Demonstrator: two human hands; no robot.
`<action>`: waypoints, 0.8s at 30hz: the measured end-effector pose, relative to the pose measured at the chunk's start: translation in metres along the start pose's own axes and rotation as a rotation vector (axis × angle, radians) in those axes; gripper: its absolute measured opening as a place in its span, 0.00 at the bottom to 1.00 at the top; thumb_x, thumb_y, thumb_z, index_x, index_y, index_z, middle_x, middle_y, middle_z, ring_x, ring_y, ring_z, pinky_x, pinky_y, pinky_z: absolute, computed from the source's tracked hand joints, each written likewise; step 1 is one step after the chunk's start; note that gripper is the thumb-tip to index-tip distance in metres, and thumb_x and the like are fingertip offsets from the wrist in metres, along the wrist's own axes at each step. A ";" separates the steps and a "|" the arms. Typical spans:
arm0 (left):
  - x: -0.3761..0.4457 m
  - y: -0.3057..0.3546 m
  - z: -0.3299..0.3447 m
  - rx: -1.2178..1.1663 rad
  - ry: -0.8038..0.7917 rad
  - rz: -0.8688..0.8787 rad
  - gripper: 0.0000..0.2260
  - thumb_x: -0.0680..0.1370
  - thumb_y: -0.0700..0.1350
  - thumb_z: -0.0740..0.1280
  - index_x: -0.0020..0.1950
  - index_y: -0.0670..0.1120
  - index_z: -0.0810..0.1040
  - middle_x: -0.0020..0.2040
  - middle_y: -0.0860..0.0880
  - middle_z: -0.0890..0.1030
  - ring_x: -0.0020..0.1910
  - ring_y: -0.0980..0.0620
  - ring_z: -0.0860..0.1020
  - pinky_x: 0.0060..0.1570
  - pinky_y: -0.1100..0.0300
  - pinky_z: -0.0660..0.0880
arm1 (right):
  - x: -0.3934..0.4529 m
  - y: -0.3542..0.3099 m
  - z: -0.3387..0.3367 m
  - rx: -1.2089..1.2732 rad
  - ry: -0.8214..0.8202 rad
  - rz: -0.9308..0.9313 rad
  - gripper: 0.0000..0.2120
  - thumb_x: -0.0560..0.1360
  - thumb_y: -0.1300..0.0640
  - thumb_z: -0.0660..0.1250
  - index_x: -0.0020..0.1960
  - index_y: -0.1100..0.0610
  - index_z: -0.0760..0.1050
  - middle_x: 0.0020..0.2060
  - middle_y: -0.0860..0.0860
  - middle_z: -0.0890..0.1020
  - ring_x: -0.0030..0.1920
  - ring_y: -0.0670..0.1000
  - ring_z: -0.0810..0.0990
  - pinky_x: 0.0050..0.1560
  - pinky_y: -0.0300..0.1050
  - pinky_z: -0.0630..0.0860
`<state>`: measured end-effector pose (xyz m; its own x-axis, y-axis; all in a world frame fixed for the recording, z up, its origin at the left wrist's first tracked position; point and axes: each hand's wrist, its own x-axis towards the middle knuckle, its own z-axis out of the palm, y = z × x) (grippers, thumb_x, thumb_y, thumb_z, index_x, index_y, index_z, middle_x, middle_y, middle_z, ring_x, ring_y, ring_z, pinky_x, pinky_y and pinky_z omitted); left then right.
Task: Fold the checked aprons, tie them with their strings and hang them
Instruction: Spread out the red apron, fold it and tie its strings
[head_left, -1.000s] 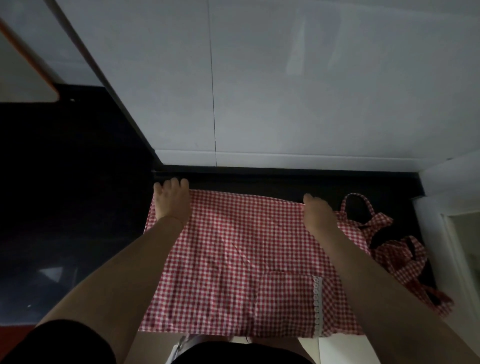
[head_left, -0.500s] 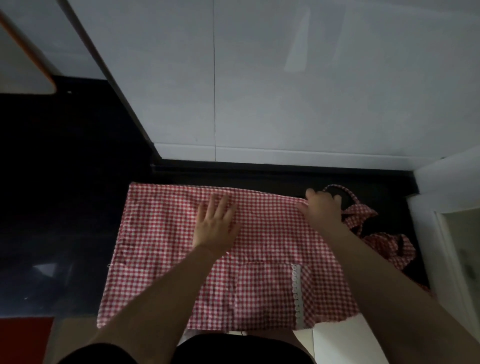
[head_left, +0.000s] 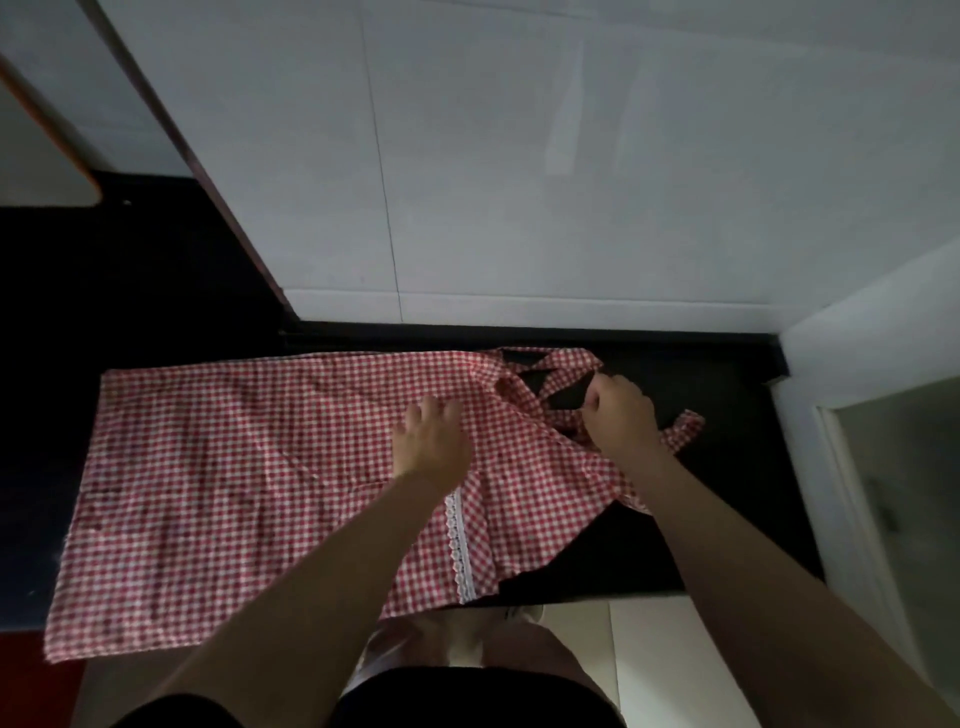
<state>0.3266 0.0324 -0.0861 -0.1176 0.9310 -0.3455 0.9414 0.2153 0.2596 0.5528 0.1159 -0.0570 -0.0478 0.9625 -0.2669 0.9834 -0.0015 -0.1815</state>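
Note:
A red-and-white checked apron lies spread flat on the black counter, its front edge hanging over the counter's edge. A pocket with a white lace trim shows near its right side. My left hand rests palm down on the cloth, fingers slightly bent. My right hand is curled round the checked strings at the apron's right end, where the neck loop and ties lie bunched on the dark counter.
A white tiled wall rises right behind the counter. A white cabinet side closes off the right. The counter continues dark to the left. Pale floor shows below the counter edge.
The apron lies further left in view and its right end is more spread out. My left hand slid right across the cloth. My right hand moved onto the strings and closed round them.

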 end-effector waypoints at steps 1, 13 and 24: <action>-0.004 0.006 0.008 0.044 -0.057 0.006 0.22 0.79 0.54 0.57 0.71 0.50 0.62 0.71 0.43 0.64 0.69 0.42 0.64 0.67 0.43 0.68 | -0.003 0.004 0.000 0.002 0.047 0.012 0.03 0.76 0.60 0.65 0.45 0.55 0.71 0.46 0.53 0.73 0.50 0.56 0.74 0.50 0.53 0.72; 0.003 -0.022 -0.008 0.038 -0.077 -0.253 0.25 0.78 0.49 0.61 0.74 0.48 0.61 0.77 0.40 0.57 0.75 0.38 0.58 0.69 0.41 0.65 | -0.032 0.037 -0.021 0.318 -0.758 0.037 0.36 0.64 0.30 0.74 0.65 0.49 0.76 0.59 0.45 0.80 0.56 0.47 0.80 0.54 0.44 0.77; -0.012 -0.007 0.000 -0.045 -0.080 -0.223 0.32 0.78 0.59 0.63 0.76 0.45 0.57 0.73 0.41 0.62 0.71 0.39 0.62 0.64 0.44 0.70 | -0.033 0.024 -0.074 1.041 -0.194 0.266 0.06 0.77 0.58 0.67 0.54 0.56 0.77 0.46 0.53 0.83 0.43 0.49 0.81 0.39 0.42 0.74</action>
<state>0.3219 0.0195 -0.0840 -0.2943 0.8329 -0.4687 0.8794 0.4280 0.2084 0.5914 0.1041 0.0178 0.0274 0.8385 -0.5441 0.3406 -0.5196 -0.7836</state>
